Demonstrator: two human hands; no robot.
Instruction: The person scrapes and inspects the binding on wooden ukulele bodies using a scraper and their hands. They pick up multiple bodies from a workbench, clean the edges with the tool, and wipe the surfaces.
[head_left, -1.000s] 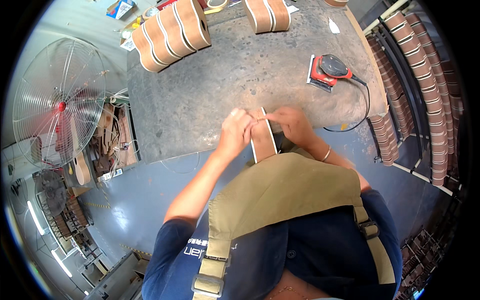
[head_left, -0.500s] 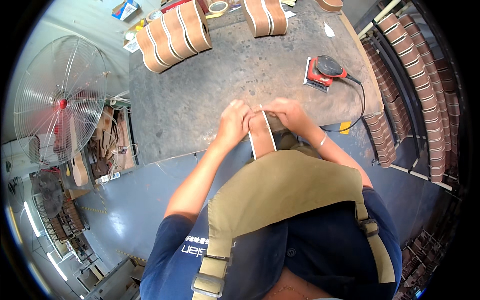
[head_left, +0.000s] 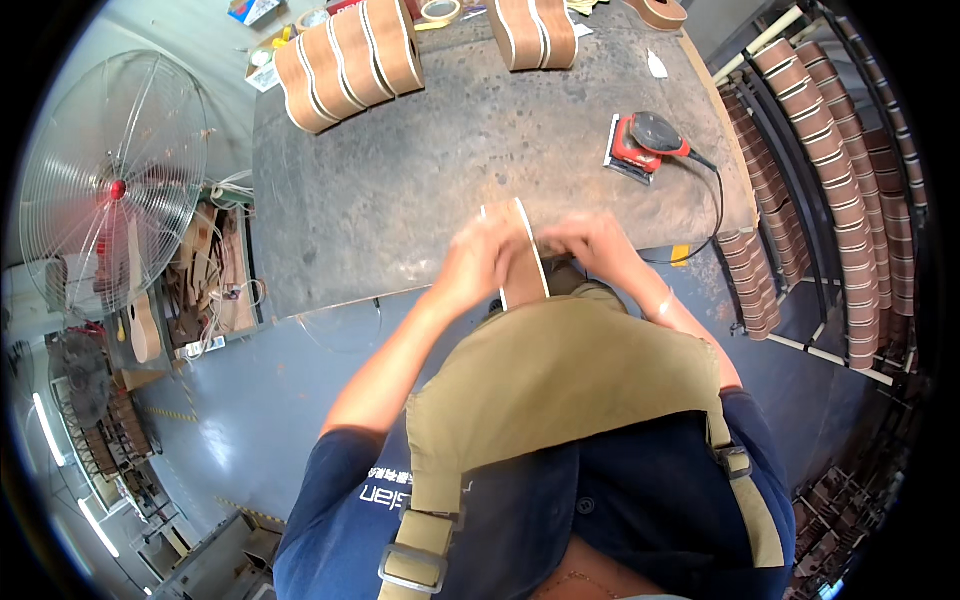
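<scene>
Edge-on in front of my apron is a ukulele body (head_left: 526, 272), with a brown wooden side and white binding along both edges. It stands at the table's near edge, its far end over the tabletop. My left hand (head_left: 474, 255) is closed around it from the left, the fingers lying across the wooden side. My right hand (head_left: 592, 245) is just right of the white edge, fingers bent and smeared by motion. Whether it touches the binding or pinches something is unclear. The body's lower end is hidden behind the apron (head_left: 570, 355).
A red and black sander (head_left: 640, 145) with a cord rests on the worktable (head_left: 380, 200), right side. Several similar wooden bodies (head_left: 350, 65) stand at the back, near tape rolls (head_left: 440, 10) and a small white bottle (head_left: 656, 64). A large fan (head_left: 117, 190) is left; racks of striped wooden pieces (head_left: 820, 190) are right.
My right hand has moved from the body's far end to beside its right edge. My left hand has slid slightly nearer me, and more of the body's far end shows.
</scene>
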